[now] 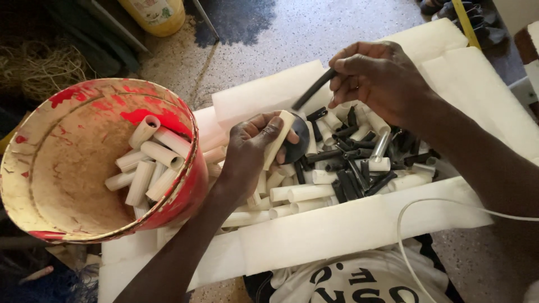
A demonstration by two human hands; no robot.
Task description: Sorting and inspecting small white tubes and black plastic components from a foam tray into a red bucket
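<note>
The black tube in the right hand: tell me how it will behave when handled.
The black tube looks fairly stiff: it sticks out straight from the right hand, pinched at one end only. Thin and held by fingertips alone, it is probably light. Being round, it would likely roll if set on the flat white foam tray.

Matt cream plastic tube pieces [147, 168] fill a scuffed red-painted bucket [185, 185] with a worn, stained inner wall. The left hand [252, 148] grips one smooth cream tube [279, 140]; the right hand [379, 78] pinches a matt black rubbery tube [313, 90]. White foam sheets [337, 224] look soft, above speckled, polished stone flooring [314, 33].
</note>
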